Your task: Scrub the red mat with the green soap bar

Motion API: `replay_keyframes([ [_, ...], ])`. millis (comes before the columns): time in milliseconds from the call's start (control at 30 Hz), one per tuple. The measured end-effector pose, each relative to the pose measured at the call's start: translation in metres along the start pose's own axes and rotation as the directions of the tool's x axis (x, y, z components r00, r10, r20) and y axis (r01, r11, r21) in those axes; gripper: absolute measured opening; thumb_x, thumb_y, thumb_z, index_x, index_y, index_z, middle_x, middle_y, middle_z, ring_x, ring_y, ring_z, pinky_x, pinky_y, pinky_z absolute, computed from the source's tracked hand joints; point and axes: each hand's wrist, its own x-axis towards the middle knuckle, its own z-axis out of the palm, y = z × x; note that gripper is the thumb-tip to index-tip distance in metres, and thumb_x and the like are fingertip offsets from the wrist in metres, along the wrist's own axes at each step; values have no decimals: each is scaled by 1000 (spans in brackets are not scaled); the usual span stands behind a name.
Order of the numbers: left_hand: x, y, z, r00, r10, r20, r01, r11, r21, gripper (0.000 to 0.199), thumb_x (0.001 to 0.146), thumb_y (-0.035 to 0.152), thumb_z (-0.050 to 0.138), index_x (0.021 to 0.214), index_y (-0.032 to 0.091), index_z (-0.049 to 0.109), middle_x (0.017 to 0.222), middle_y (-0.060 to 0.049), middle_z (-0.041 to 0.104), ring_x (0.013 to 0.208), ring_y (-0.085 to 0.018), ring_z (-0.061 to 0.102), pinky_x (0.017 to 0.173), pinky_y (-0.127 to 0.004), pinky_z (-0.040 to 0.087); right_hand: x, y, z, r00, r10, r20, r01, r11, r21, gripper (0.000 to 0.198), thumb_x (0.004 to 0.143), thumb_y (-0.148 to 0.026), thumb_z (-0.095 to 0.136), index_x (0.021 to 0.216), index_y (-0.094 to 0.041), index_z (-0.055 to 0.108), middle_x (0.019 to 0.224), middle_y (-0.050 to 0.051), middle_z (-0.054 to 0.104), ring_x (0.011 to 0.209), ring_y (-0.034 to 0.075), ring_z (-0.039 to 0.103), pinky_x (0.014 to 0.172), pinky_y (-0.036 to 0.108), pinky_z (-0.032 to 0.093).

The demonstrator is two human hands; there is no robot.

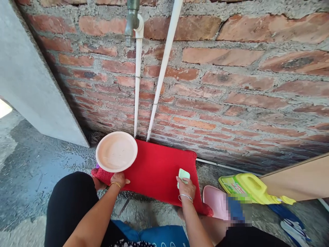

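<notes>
A red cloth (pixel 159 175) lies spread over a low surface against the wall, its rough edges hanging down. My left hand (pixel 119 179) rests at its near left edge, fingers curled on the fabric and thumb out to the right. Just beyond that hand, a pale pink basin (pixel 116 151) stands on the left end; its inside looks smooth and wet. Toward the right end, my right hand (pixel 187 188) grips a pale green scrub brush (pixel 184 174) on the cloth. Its underside is hidden.
A yellow detergent jug (pixel 246 187) lies to the right, near a pink plastic thing (pixel 214 202) and a blue slipper (pixel 293 219). White pipes (pixel 138 79) and a tap (pixel 132 24) run along the brick wall (pixel 218 85). A grey slab (pixel 43 68) leans at left over wet floor.
</notes>
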Motion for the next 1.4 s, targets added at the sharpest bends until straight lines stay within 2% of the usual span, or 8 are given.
replay_keyframes([
  [167,-1,1,-3,1000,-13,24,13,1000,15,59,65,50,73,114,19,63,123,-18,61,115,-31,57,92,-38,47,-26,-37,22,970,-227,83,224,974,43,33,71,-48,63,92,-22,65,85,7,60,83,23,58,74,31,44],
  [333,-6,2,-7,1000,15,12,-15,1000,23,59,68,51,71,117,19,61,123,-17,61,115,-29,57,93,-37,46,-96,-120,62,718,-619,317,654,757,-2,23,68,-36,69,89,-26,65,93,3,58,84,18,56,76,27,40],
  [467,-8,3,-10,999,-1,42,1,1000,8,56,67,46,73,114,19,62,125,-17,60,116,-29,56,93,-34,46,-114,-146,70,578,-702,417,786,616,-53,24,68,-34,71,91,-28,65,96,3,57,88,19,55,78,30,37],
  [733,1,1,0,1000,-2,12,2,1000,-24,59,62,48,75,113,20,63,123,-17,61,114,-30,58,91,-36,47,-11,-60,24,930,-309,199,331,940,-86,33,70,-45,65,96,-25,65,86,3,57,79,19,56,72,29,43],
  [833,4,0,4,1000,6,-9,-6,1000,-20,61,62,48,75,115,21,61,123,-16,62,114,-29,58,92,-36,47,12,-28,9,995,-67,75,70,997,-39,41,72,-52,61,99,-21,65,84,6,57,77,22,57,69,31,44],
  [1000,5,-2,5,1000,9,3,-9,1000,-14,61,62,51,75,114,21,62,121,-16,63,113,-29,58,92,-37,47,-12,-52,25,978,-178,114,180,984,-12,39,73,-49,62,100,-21,65,88,7,57,84,22,56,75,30,43],
  [1267,9,-1,5,999,-26,25,26,1000,13,62,60,53,75,112,22,63,123,-16,62,114,-30,58,93,-38,46,-68,-146,68,703,-613,361,678,731,-78,24,70,-33,69,93,-27,66,97,3,56,88,18,56,79,28,39],
  [1400,8,1,4,1000,-16,21,16,1000,7,62,59,52,75,112,22,63,122,-15,62,114,-30,58,92,-38,47,-40,-131,54,772,-538,338,601,791,-112,24,70,-37,68,93,-28,66,95,3,56,86,18,56,77,28,39],
])
